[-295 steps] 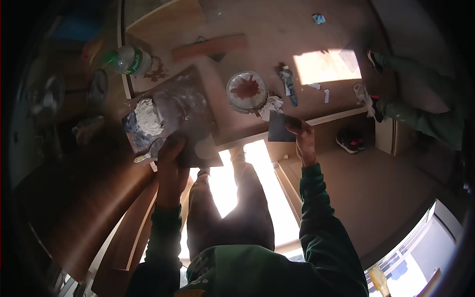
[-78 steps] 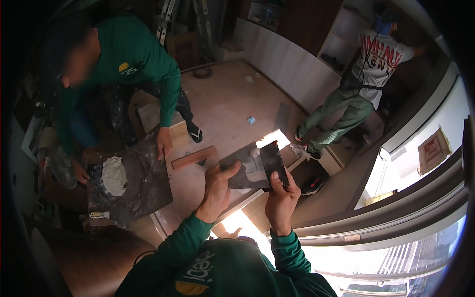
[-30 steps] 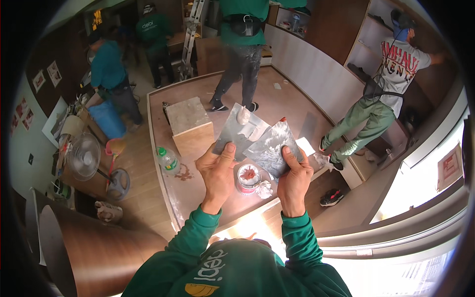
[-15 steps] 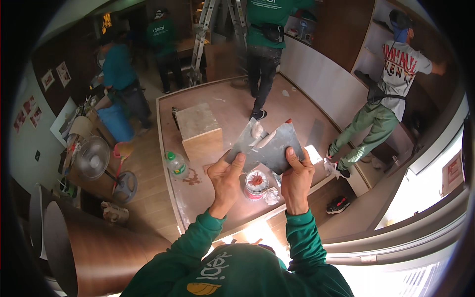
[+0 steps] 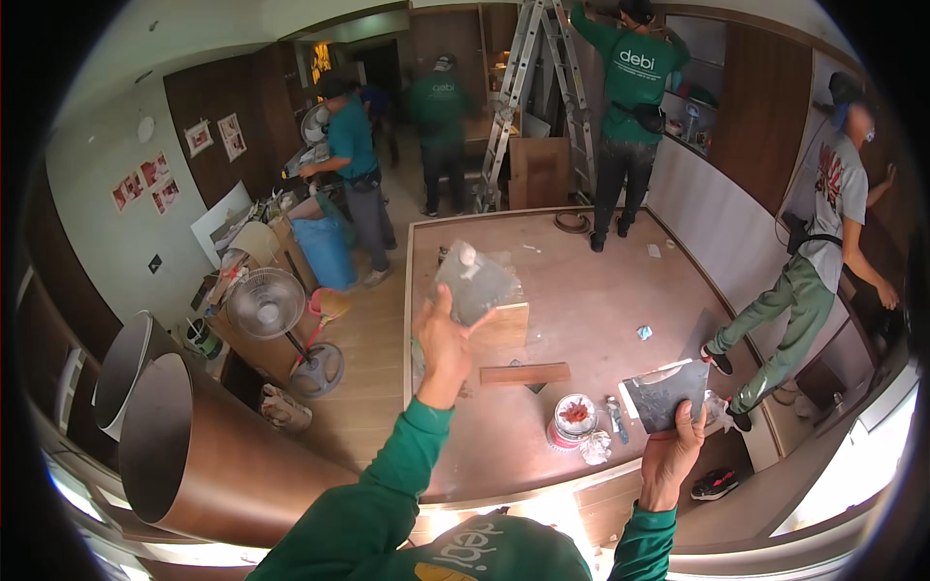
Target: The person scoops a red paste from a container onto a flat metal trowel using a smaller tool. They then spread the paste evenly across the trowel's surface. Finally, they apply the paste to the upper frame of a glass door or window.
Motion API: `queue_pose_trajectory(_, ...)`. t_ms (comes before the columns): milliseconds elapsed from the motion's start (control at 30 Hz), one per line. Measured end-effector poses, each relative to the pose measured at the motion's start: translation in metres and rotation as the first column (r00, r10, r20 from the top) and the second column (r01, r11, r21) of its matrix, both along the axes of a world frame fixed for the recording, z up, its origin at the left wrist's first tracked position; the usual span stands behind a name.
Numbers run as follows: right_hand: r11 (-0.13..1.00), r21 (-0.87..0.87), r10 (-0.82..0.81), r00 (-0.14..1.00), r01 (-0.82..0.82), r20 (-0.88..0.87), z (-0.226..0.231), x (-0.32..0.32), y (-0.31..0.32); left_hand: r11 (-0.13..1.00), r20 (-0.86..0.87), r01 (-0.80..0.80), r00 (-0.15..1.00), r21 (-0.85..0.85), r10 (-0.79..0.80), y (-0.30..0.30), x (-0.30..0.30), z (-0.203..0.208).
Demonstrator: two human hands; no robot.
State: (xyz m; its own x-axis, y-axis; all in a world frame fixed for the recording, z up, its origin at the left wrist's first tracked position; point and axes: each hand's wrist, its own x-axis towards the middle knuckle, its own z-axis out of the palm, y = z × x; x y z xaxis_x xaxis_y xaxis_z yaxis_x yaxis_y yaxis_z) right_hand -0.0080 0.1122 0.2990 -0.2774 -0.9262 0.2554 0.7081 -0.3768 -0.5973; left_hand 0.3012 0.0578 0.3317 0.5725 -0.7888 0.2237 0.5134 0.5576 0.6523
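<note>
Overhead, head view only. Left hand (image 5: 443,341) is raised, fingers clamped on the lower edge of a grey board (image 5: 475,283) smeared with pale filler; a white dab of it sits near the board's top corner. Right hand (image 5: 675,453) grips a flat putty blade (image 5: 665,395) from below, its dark face turned up, a thin pale line along the upper edge. The two tools are well apart, the board out to the left and higher, the blade low to the right.

Below, on the raised wooden platform (image 5: 581,290): an open round tin (image 5: 573,418) with reddish contents, a crumpled rag (image 5: 596,447) just beside it, a wood strip (image 5: 524,374) nearby and a wooden box (image 5: 504,324) partly behind the board.

Judgement on technique: keep the board level so the filler does not slide, bring the blade to it at a shallow angle, and load only the edge. Both grips look firm enough; wrists seem the limiting factor.

Several other people work behind, one by a ladder (image 5: 513,97). A pedestal fan (image 5: 266,305) stands left of the platform.
</note>
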Motion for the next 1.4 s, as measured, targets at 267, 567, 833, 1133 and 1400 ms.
queue_pose_trajectory(267, 0.997, 0.016, -0.071, 0.997, 0.071, -0.013, -0.005, -0.019, 0.008, 0.790, 0.198, -0.326, 0.853, -0.520, 0.483, 0.000, 0.051, 0.130)
queue_pose_trajectory(567, 0.996, 0.032, -0.083, 0.997, 0.083, -0.010, -0.003, -0.022, 0.014, 0.992, -0.131, -0.119, 0.985, -0.034, 0.114, -0.111, 0.206, -0.042)
queue_pose_trajectory(833, 0.990, 0.044, -0.131, 0.991, 0.132, -0.024, -0.026, -0.022, 0.010, 0.977, -0.242, 0.180, 0.959, 0.115, -0.149, 0.060, 0.051, -0.102)
queue_pose_trajectory(1133, 0.986, 0.011, -0.162, 0.983, 0.163, -0.084, -0.013, 0.021, -0.005, 0.858, -0.309, 0.490, 0.849, 0.156, -0.429, 0.024, -0.050, -0.067)
queue_pose_trajectory(1400, 0.949, -0.010, -0.314, 0.939, 0.316, -0.140, -0.008, 0.051, -0.015, 0.801, -0.303, 0.576, 0.802, 0.166, -0.514, 0.004, -0.099, -0.041)
